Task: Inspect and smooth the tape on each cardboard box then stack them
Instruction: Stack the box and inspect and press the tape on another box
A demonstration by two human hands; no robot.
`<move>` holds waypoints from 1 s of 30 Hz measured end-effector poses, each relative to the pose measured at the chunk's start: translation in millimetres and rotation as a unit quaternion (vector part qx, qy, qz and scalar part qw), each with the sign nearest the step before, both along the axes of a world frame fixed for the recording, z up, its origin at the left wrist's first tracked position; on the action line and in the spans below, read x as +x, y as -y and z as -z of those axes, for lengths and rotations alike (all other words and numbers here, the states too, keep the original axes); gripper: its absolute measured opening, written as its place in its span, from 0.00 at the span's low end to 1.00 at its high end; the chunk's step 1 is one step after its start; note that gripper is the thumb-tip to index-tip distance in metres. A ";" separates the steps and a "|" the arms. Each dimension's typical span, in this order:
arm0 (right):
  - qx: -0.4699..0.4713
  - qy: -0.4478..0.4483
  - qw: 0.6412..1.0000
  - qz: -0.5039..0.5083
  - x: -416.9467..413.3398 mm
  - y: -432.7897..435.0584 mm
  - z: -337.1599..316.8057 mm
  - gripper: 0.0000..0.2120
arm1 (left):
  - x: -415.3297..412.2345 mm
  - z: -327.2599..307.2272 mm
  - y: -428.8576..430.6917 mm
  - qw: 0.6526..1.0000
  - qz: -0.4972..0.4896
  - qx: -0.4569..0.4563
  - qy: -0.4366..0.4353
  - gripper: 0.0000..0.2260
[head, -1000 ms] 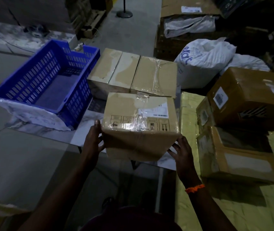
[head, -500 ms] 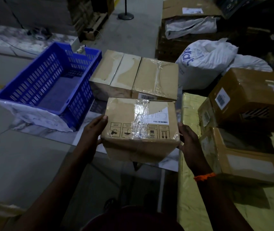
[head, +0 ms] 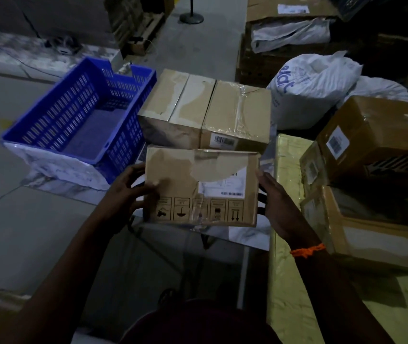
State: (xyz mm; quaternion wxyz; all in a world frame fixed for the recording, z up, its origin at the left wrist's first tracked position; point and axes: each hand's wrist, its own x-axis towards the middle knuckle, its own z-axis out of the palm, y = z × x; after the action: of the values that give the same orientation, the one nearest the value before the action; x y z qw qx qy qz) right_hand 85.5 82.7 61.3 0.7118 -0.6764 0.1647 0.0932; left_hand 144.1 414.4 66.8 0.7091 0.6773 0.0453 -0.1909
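I hold a small cardboard box (head: 188, 177) up in front of me, tilted so its labelled face with handling symbols and clear tape looks at the camera. My left hand (head: 128, 192) grips its left edge, thumb on the front face. My right hand (head: 276, 202) presses flat against its right side, fingers straight. Behind it two taped cardboard boxes (head: 205, 108) sit side by side on the table.
A blue plastic crate (head: 49, 120) stands at the left on white wrap. Larger taped boxes (head: 376, 150) are stacked at the right on a yellow-wrapped surface (head: 289, 170). White sacks (head: 314, 88) lie behind. A dark gap opens below between the tables.
The box has been lifted and tipped toward me, so its labelled face now looks at the camera. Both hands rose with it; my left thumb moved onto the front face.
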 end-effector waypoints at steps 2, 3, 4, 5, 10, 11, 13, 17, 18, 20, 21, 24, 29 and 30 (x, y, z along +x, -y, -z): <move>0.029 -0.019 0.999 0.040 -5.3 -5.0 2.9 0.28 | -12.9 5.5 -9.5 0.999 -0.031 -0.030 -0.021 0.38; 0.036 -0.030 0.997 0.054 -8.0 -7.0 4.8 0.31 | -18.5 8.7 -12.2 0.997 -0.047 -0.040 -0.039 0.42; 0.037 -0.044 0.997 0.058 -10.7 -8.6 8.0 0.33 | -22.7 14.3 -13.5 0.996 -0.057 -0.041 -0.052 0.43; 0.028 -0.053 0.997 0.050 -14.1 -10.6 10.3 0.32 | -26.3 20.4 -13.2 0.995 -0.064 -0.043 -0.065 0.41; 0.015 -0.061 0.998 -0.013 -32.2 -19.5 26.0 0.17 | -41.5 56.2 -10.4 0.992 -0.056 -0.054 -0.100 0.22; 0.018 -0.056 0.998 -0.011 -34.8 -20.0 29.9 0.16 | -45.1 61.8 -11.7 0.992 -0.042 -0.056 -0.108 0.22; 0.014 -0.052 0.999 0.005 -39.5 -19.6 40.4 0.17 | -51.9 71.9 -12.4 0.991 -0.031 -0.056 -0.120 0.25; -0.015 -0.054 0.998 0.039 -51.0 -19.1 64.9 0.20 | -68.2 91.6 -6.6 0.991 -0.064 -0.048 -0.108 0.21; -0.019 -0.057 0.997 0.044 -54.5 -19.0 71.8 0.21 | -71.3 98.7 -6.6 0.992 -0.057 -0.040 -0.103 0.21; -0.036 -0.066 0.996 0.050 -60.6 -18.9 85.5 0.21 | -77.1 107.5 -5.4 0.992 -0.061 -0.038 -0.106 0.20; -0.050 -0.070 0.995 0.052 -62.9 -18.8 92.8 0.21 | -79.1 110.1 -4.1 0.990 -0.074 -0.041 -0.115 0.19; -0.086 -0.075 0.992 0.058 -67.8 -21.1 110.0 0.20 | -82.9 120.4 0.5 0.984 -0.100 -0.039 -0.139 0.17; -0.114 -0.067 0.989 0.059 -65.6 -20.2 116.7 0.19 | -80.8 119.4 1.9 0.986 -0.098 -0.017 -0.136 0.13; -0.117 -0.068 0.989 0.057 -63.3 -19.2 116.3 0.18 | -79.1 116.2 2.4 0.987 -0.092 0.006 -0.132 0.12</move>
State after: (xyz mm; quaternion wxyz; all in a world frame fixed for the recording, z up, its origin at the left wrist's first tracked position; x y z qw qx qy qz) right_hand 22.2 101.9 -54.9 0.6192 -0.7367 0.2602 0.0784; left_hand 65.0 412.0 -49.4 0.7070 0.6437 0.2015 -0.2124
